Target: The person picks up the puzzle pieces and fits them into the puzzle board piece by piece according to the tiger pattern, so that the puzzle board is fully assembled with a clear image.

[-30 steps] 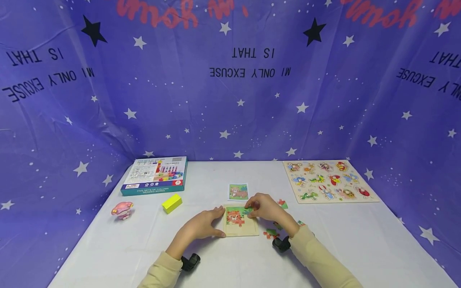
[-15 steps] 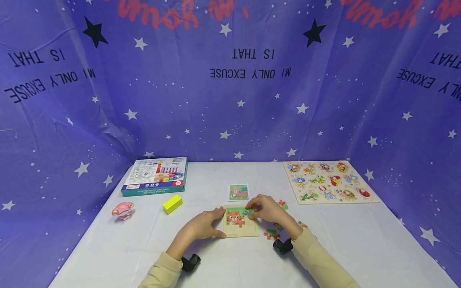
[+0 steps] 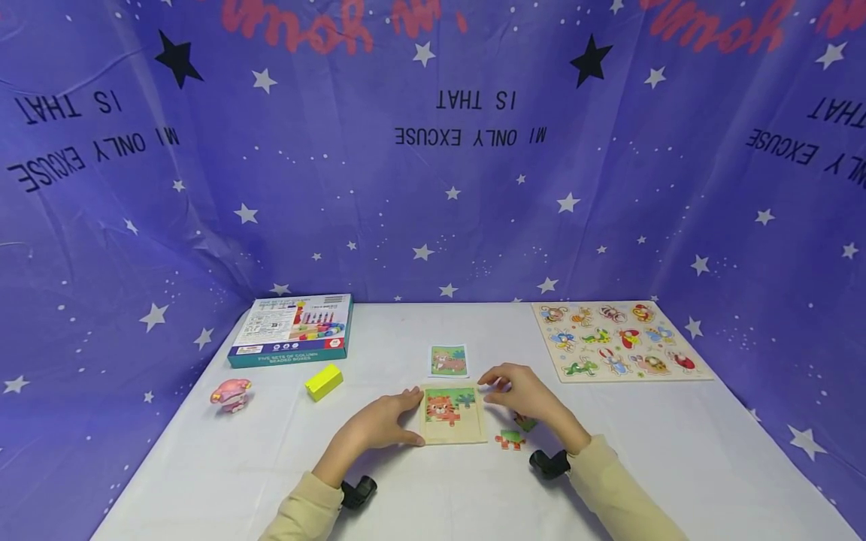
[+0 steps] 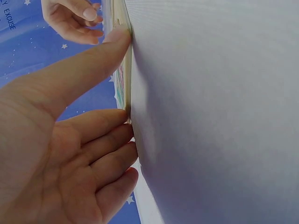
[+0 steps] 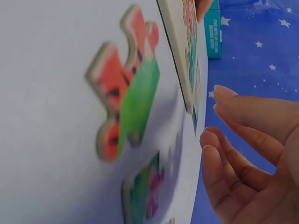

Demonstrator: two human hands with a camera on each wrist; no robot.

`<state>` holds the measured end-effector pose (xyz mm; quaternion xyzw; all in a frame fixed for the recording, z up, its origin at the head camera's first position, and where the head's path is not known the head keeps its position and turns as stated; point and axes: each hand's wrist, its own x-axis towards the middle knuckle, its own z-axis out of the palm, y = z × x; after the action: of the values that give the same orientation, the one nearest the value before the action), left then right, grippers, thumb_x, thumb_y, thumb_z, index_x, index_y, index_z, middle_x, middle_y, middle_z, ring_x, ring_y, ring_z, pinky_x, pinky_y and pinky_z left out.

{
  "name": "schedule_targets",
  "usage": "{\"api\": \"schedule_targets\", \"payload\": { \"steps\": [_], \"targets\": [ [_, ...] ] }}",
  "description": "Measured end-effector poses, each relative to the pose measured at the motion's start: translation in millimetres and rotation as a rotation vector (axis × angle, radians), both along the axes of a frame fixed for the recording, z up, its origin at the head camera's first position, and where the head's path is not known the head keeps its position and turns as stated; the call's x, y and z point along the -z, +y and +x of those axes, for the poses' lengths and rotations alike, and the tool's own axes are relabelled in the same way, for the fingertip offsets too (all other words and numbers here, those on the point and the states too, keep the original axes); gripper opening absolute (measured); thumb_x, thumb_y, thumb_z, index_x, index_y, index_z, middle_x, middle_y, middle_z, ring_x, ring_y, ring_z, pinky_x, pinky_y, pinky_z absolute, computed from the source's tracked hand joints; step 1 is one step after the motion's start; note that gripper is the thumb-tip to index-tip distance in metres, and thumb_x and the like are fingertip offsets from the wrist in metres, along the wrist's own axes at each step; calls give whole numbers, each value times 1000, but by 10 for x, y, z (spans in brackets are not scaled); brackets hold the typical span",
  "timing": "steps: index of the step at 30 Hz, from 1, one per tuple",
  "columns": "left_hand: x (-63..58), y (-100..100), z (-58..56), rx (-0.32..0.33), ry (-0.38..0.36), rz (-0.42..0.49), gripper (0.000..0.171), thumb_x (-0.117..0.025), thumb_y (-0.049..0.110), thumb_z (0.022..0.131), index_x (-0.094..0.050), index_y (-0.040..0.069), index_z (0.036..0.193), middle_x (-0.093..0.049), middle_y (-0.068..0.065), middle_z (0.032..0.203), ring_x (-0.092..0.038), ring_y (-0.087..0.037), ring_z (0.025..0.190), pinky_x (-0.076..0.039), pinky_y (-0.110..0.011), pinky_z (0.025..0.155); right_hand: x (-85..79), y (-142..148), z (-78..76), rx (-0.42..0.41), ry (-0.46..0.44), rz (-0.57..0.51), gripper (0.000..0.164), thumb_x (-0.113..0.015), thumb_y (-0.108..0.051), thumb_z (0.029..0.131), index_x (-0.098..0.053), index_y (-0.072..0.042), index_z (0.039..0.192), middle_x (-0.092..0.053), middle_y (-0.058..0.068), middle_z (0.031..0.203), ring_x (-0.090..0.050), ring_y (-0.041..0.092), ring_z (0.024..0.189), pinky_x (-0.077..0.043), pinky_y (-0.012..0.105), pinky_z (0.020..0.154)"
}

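Note:
A square wooden puzzle board point(image 3: 452, 434) lies on the table, its upper part filled with pieces showing an orange tiger face point(image 3: 441, 408). A blue-green puzzle piece point(image 3: 467, 400) sits at the board's upper right. My left hand point(image 3: 379, 422) rests against the left edge, thumb at the near corner and fingertips farther up, as the left wrist view also shows. Just off the board's right side, my right hand point(image 3: 519, 392) hovers with bent fingers and nothing between them. Below it lie an orange-and-green puzzle piece point(image 5: 135, 84) and another green one point(image 5: 142, 191).
A small picture card point(image 3: 448, 361) lies behind the board. At the back right is a wooden insect puzzle point(image 3: 616, 342); at the back left, a boxed bead set point(image 3: 291, 330). A yellow block point(image 3: 323, 382) and a pink toy figure point(image 3: 231, 395) stand to the left.
My right hand has let go of the blue-green puzzle piece and moved right, off the board. It now covers loose pieces seen earlier. The left hand has stayed put.

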<state>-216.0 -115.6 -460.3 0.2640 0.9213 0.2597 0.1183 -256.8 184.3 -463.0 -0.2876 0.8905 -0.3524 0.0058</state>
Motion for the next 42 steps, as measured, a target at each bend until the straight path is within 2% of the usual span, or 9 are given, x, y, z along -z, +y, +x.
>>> {"api": "schedule_targets", "payload": {
  "steps": [15,21,26,30,37,42],
  "targets": [
    [-4,-4,7,-1,1,-7,83,-81,33,77,-44,-3,141,-39,-16,148,-36,-31,137,-30,-46,112,0,312,11,85,-2,30,21,-74,-12,85,-71,-9,106,-68,4,106,-62,16,87,-53,30,72],
    [-12,3,16,2,-3,-7,83,-80,34,77,-44,-3,142,-39,-16,148,-36,-31,137,-29,-46,113,-21,459,70,76,13,39,22,-74,-10,85,-71,-7,106,-69,6,104,-62,18,86,-54,36,75],
    [-19,4,15,0,-3,-12,83,-80,33,77,-44,-3,142,-39,-16,149,-35,-31,138,-30,-46,113,-32,621,142,59,47,43,21,-75,-9,84,-71,-4,104,-69,9,102,-63,18,83,-55,38,72],
    [-18,4,10,0,-1,-9,82,-81,32,77,-44,-3,142,-39,-16,148,-36,-31,138,-30,-46,112,-34,748,201,68,50,70,22,-76,-10,83,-71,-4,103,-69,8,102,-62,17,81,-55,36,70],
    [-10,1,16,-2,9,-6,85,-81,34,76,-44,-4,141,-39,-17,148,-36,-32,137,-30,-46,112,-73,910,309,82,11,123,26,-78,-11,80,-71,-7,105,-68,4,99,-60,17,81,-51,25,64],
    [0,-2,9,-2,9,-5,85,-81,35,76,-44,-3,142,-39,-16,149,-36,-32,137,-30,-46,112,-97,1004,377,70,-5,155,29,-80,-11,77,-71,-7,104,-68,3,98,-60,17,80,-51,26,63]
  ]
}}
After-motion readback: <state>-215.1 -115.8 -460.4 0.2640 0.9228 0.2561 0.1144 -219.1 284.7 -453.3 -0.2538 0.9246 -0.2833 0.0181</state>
